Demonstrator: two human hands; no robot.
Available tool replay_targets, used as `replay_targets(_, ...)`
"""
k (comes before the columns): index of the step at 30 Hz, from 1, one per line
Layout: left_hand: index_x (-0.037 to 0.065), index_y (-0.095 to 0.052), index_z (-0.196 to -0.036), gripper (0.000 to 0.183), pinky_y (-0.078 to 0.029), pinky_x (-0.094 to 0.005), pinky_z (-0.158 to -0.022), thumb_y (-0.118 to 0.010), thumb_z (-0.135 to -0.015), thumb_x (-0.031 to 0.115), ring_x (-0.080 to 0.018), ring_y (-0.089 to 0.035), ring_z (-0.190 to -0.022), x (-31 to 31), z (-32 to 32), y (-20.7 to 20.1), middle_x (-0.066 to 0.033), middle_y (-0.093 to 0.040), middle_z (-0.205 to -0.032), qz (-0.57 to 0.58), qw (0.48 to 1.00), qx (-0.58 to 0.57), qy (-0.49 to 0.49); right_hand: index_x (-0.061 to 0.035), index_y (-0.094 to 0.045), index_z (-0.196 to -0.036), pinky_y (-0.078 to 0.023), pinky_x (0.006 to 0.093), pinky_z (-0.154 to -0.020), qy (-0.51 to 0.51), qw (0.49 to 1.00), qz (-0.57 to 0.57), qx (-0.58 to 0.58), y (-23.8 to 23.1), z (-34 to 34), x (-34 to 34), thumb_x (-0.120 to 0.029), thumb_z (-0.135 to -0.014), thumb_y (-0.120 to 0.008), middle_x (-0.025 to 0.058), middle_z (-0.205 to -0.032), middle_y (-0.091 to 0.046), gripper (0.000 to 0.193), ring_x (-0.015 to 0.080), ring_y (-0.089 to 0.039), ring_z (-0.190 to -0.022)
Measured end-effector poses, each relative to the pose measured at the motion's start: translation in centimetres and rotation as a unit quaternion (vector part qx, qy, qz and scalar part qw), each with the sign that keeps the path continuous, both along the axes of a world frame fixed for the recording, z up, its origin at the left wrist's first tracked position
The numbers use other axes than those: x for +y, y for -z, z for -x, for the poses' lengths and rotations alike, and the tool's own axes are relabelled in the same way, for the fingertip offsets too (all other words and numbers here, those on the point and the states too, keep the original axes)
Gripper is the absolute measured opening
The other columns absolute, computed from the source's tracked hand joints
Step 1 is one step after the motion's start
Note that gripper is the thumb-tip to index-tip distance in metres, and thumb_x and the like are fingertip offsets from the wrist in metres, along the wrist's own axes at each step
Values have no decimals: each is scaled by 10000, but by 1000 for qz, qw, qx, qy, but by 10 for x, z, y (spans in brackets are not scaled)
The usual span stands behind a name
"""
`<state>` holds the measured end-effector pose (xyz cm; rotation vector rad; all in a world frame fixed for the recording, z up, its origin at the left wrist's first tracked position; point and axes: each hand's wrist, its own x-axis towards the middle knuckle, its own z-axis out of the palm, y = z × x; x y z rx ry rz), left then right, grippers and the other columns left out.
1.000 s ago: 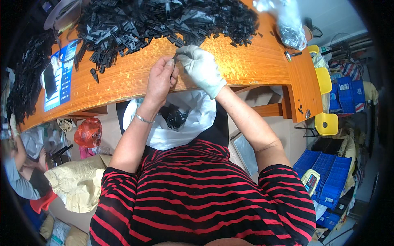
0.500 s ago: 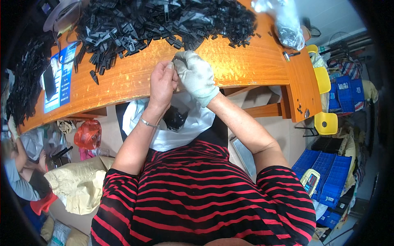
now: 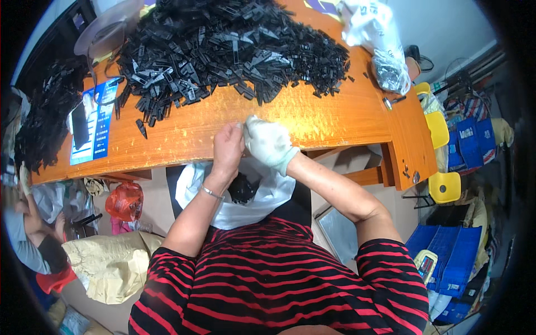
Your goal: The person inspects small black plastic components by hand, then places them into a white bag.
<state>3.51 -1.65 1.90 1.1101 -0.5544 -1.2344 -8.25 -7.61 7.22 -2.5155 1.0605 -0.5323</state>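
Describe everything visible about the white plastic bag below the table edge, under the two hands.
The white plastic bag, thin and crumpled, hangs open-mouthed on the person's lap, just below the edge of the orange wooden table. Its rim is folded outward into soft flaps. Inside lies a dark heap of small black plastic pieces. The bare left hand and the white-gloved right hand meet above its mouth; the left forearm crosses its left side. Its lower edge rests against the red-and-black striped shirt.

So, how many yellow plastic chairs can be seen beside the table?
2. One yellow plastic chair stands by the far right end of the orange wooden table; another yellow chair stands nearer, below the table's corner. Others may be hidden.
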Motion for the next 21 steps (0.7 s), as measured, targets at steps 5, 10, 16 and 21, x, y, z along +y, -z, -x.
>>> replay_targets(5, 52, -615, -762, 314, -349, -266, -540, -560, -1032, 203, -47, -436, -620, -10, 11, 4, 64, -526, -685, -25, 996, -22, -82, -9, -581, -855, -527, 514, -616, -48, 998, 32, 23, 4, -3, -7, -141, -868, -597, 232, -759, -665, 134, 441, -673, -709)
replay_targets(10, 28, -627, -722, 312, -389, -300, -573, -579, -998, 164, -75, -485, -659, -19, 8, 17, 30, -570, -704, -65, 994, 4, -93, -9, -591, -847, -525, 514, -621, -37, 998, 23, 35, 10, -4, -11, -144, -887, -581, 234, -745, -664, 141, 442, -666, -703)
replay_targets(16, -3, -620, -746, 267, -391, -343, -577, -570, -978, 120, -122, -509, -665, -31, -3, 16, 8, -541, -681, -97, 993, -4, -61, -19, -594, -852, -518, 528, -620, -37, 999, -2, 24, 9, -6, -20, -170, -909, -573, 226, -706, -649, 162, 447, -657, -680)
replay_targets(21, 12, -573, -796, 248, -394, -360, -557, -540, -1005, 142, -175, -540, -635, -38, -26, 17, 3, -488, -643, -31, 968, -249, 21, -36, -615, -894, -525, 526, -672, -17, 999, 10, 33, 0, -8, -40, -223, -945, -580, 234, -779, -670, 197, 453, -666, -760)
